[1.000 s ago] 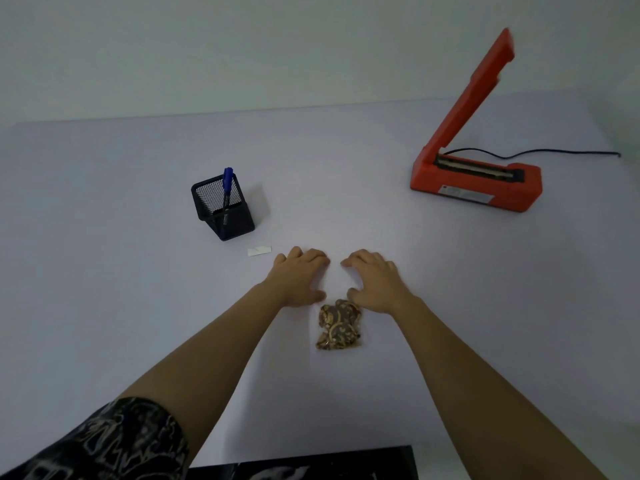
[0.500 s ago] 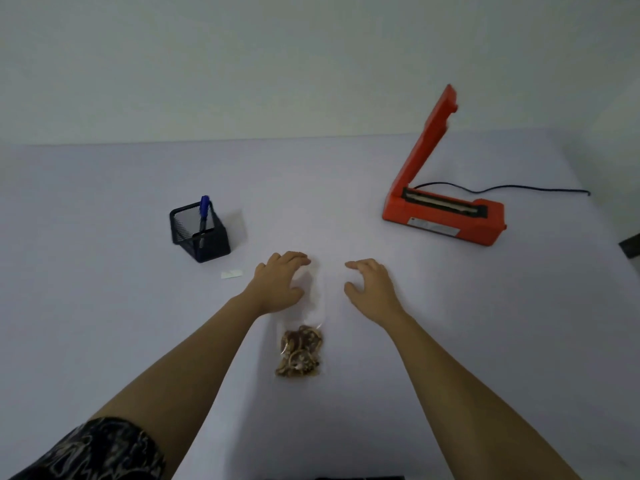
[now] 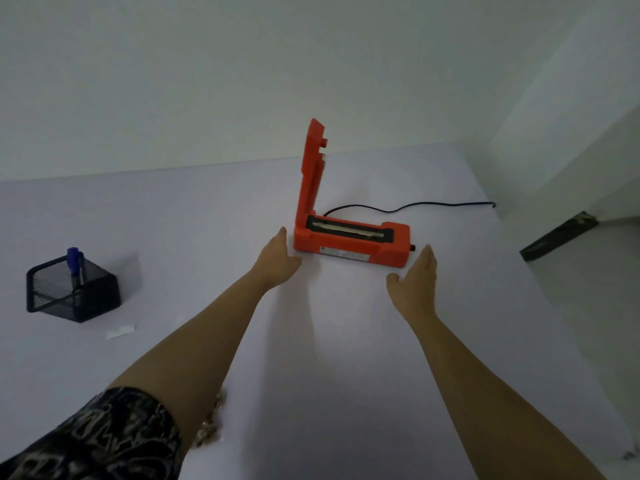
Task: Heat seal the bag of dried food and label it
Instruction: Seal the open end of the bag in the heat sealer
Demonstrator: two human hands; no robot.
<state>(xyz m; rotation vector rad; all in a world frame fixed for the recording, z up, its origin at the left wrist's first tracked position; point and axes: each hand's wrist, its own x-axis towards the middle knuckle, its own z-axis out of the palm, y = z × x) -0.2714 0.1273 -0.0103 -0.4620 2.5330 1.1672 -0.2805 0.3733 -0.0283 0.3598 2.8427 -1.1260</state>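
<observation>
The orange heat sealer (image 3: pixel 349 242) stands on the white table (image 3: pixel 346 393) with its lid raised upright. My left hand (image 3: pixel 277 259) reaches with straight fingers to the sealer's left end, almost touching it. My right hand (image 3: pixel 417 282) is stretched out flat just short of the sealer's right end, near its knob. Both hands hold nothing. The clear bag of dried food (image 3: pixel 211 424) lies near the front edge, mostly hidden under my left forearm. A small white label (image 3: pixel 120 331) lies flat on the table at the left.
A black mesh pen holder (image 3: pixel 71 289) with a blue marker (image 3: pixel 73 263) stands at the left. The sealer's black cord (image 3: pixel 415 206) trails to the table's right edge. Beyond that edge lies the floor with a dark object (image 3: pixel 557 235).
Both hands left the bag and reached forward to either end of the sealer. The view swung up and to the right, so the bag now lies low under my left forearm.
</observation>
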